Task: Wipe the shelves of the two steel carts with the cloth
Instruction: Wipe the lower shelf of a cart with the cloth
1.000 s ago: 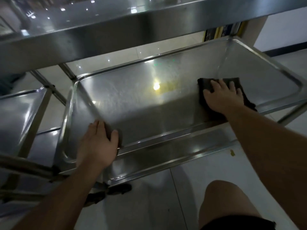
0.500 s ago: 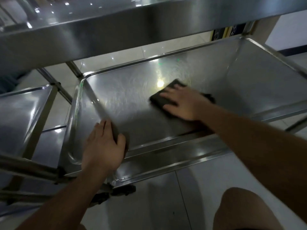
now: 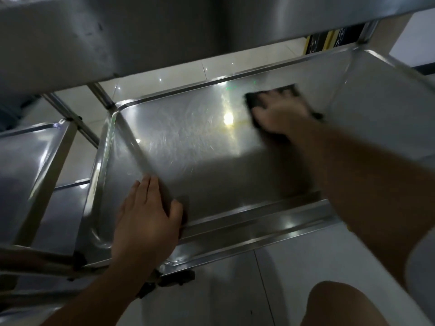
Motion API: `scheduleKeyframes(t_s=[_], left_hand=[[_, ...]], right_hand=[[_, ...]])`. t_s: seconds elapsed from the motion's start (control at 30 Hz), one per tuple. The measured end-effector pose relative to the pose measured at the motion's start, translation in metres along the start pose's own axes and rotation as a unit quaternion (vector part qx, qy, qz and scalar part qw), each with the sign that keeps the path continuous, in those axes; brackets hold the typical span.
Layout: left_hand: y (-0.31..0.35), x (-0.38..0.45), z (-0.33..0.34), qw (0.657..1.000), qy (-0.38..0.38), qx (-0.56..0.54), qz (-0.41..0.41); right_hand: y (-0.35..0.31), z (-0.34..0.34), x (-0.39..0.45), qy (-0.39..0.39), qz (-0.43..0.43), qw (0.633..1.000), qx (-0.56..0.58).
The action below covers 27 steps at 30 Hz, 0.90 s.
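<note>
A lower steel shelf [image 3: 188, 147] of the near cart fills the middle of the view, under an upper shelf [image 3: 141, 36]. My right hand [image 3: 280, 114] presses flat on a dark cloth [image 3: 254, 98] at the shelf's far right part, motion-blurred. My left hand [image 3: 146, 215] rests flat on the shelf's near left corner, fingers straight, thumb over the inner rim. A second steel cart's shelf [image 3: 26, 161] stands at the left.
A cart post [image 3: 101, 92] rises at the shelf's far left corner. A black caster [image 3: 174, 278] sits under the near rim. Pale floor tiles [image 3: 294, 278] lie below, and my knee [image 3: 339, 304] shows at the bottom right.
My right hand slid the cloth from the right side to the shelf's middle, then back toward the far right. My left hand stayed on the near left corner.
</note>
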<state>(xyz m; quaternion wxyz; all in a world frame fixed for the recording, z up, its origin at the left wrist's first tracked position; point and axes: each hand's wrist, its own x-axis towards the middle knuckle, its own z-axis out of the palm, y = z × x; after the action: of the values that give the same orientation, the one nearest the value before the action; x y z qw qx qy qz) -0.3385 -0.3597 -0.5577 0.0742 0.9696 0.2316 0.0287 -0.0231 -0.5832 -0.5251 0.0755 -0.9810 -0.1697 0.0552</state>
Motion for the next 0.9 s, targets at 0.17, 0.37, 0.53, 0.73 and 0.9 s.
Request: scheduleKeyframes(t_s=[0.17, 0.37, 0.53, 0.73, 0.9], left_hand=[[0.001, -0.001, -0.002, 1.0, -0.004, -0.004, -0.01], [0.003, -0.001, -0.002, 1.0, -0.006, -0.006, -0.011], [0.007, -0.003, -0.004, 1.0, -0.001, -0.025, -0.016], [0.007, -0.002, -0.002, 0.999, 0.006, -0.038, -0.02], [0.006, -0.003, -0.003, 0.998, 0.006, -0.06, -0.009]], right_hand=[[-0.136, 0.034, -0.059, -0.058, -0.278, 0.959, -0.025], [-0.049, 0.022, -0.065, -0.022, -0.346, 0.937, -0.04], [0.084, -0.005, -0.036, 0.034, -0.027, 0.999, -0.021], [-0.002, 0.008, -0.03, 0.01, 0.097, 0.994, 0.041], [-0.111, 0.035, -0.055, -0.011, -0.077, 0.997, -0.001]])
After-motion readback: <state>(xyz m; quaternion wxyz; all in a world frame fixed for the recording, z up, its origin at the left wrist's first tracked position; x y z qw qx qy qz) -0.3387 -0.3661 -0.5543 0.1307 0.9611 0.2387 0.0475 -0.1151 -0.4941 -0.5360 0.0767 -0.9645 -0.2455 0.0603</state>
